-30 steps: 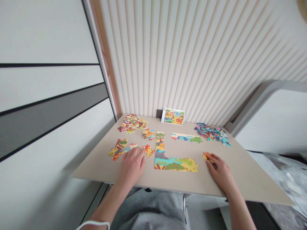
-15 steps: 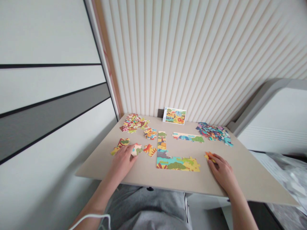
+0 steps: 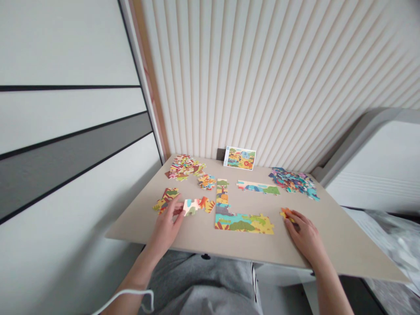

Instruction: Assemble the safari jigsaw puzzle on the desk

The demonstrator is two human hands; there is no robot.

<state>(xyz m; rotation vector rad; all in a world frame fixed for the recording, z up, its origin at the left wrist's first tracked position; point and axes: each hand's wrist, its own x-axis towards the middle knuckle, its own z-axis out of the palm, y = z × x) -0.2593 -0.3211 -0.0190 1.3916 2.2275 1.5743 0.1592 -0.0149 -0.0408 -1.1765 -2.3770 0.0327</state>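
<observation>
My left hand (image 3: 167, 221) is over the table's left side, fingers apart, its tips at the left edge of a white and green puzzle piece (image 3: 190, 207). An orange and yellow puzzle piece (image 3: 207, 204) lies right beside that one; whether the two interlock I cannot tell. Behind the hand are yellow, green and brown pieces (image 3: 170, 194), partly covered by the fingers. My right hand (image 3: 304, 232) rests on the table at the right, fingers closed on an orange puzzle piece (image 3: 285, 213) that is partly hidden. Between the hands lies a joined L-shaped puzzle section (image 3: 243, 224).
A joined puzzle strip (image 3: 257, 188) lies farther back. Piles of loose pieces sit at the back left (image 3: 183, 166) and back right (image 3: 293, 181), with a small stack (image 3: 206, 181) nearer the middle. A picture card (image 3: 240, 158) leans near the pleated wall (image 3: 229, 78).
My left hand has drawn back a little to the left, uncovering the white and green piece, which now lies farther right, against the orange and yellow one. My right hand has not moved.
</observation>
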